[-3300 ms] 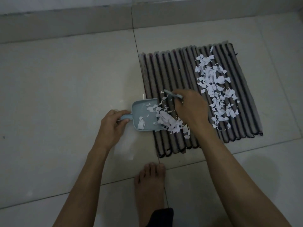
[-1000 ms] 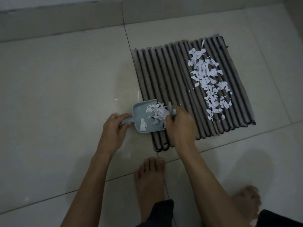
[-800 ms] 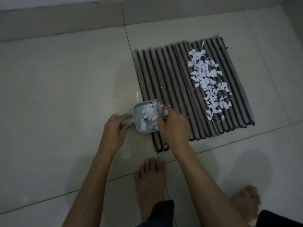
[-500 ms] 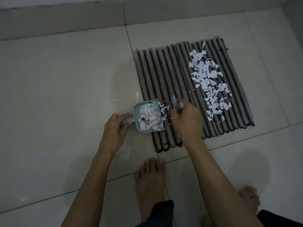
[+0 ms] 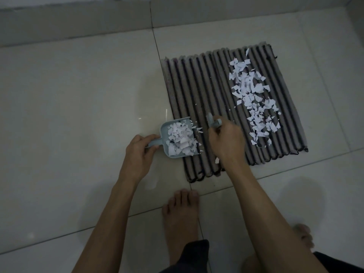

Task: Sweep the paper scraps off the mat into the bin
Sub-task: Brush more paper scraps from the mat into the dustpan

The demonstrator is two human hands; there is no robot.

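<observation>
Right hand [image 5: 226, 142] is gripping the small brush [image 5: 213, 122] over the mat [image 5: 197, 91], while the left hand [image 5: 139, 150] is holding the dustpan [image 5: 164, 128] handle; scraps are filling the pan at the mat's left edge, and paper scraps [image 5: 254, 101] are lying across its right side.

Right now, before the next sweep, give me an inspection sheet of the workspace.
Surface: pale tiled floor; ribbed grey mat lying on it.
Job's things: small blue dustpan at the mat's left edge, holding paper scraps; larger scrap pile on the mat's right half; a few bits by the pan's mouth. No bin in view.
Clutter: nothing seen.
Grippers: left hand grips the dustpan handle; right hand grips a small blue brush on the mat.
Cables: nothing seen.
Surroundings: raised ledge beyond; the person's bare feet below.
</observation>
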